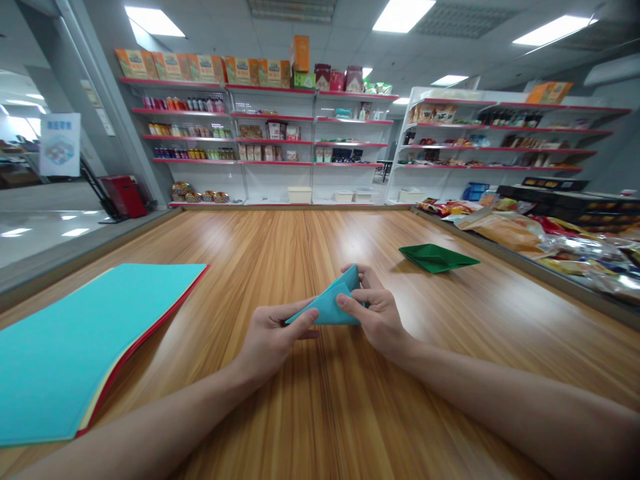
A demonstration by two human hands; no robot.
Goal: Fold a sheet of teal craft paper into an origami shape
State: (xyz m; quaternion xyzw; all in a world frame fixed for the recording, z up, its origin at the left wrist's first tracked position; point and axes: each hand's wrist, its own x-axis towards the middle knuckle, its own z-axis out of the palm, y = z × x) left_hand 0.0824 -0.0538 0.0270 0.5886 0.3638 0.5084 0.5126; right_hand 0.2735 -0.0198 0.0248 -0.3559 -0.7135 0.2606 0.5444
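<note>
Between my two hands is a folded piece of light-blue paper, roughly triangular, held just above the wooden table. My left hand pinches its left corner, thumb on the near face and fingers behind and below. At the other end my right hand grips it, the thumb pressing the near layer and the fingers reaching round the back edge. A dark-green folded paper boat rests on the table beyond my right hand, apart from it.
A stack of coloured paper sheets, blue on top with yellow and red edges below, lies at the left. Packaged snacks and dark boxes crowd the right side beyond the table's raised edge. Stocked shelves stand behind.
</note>
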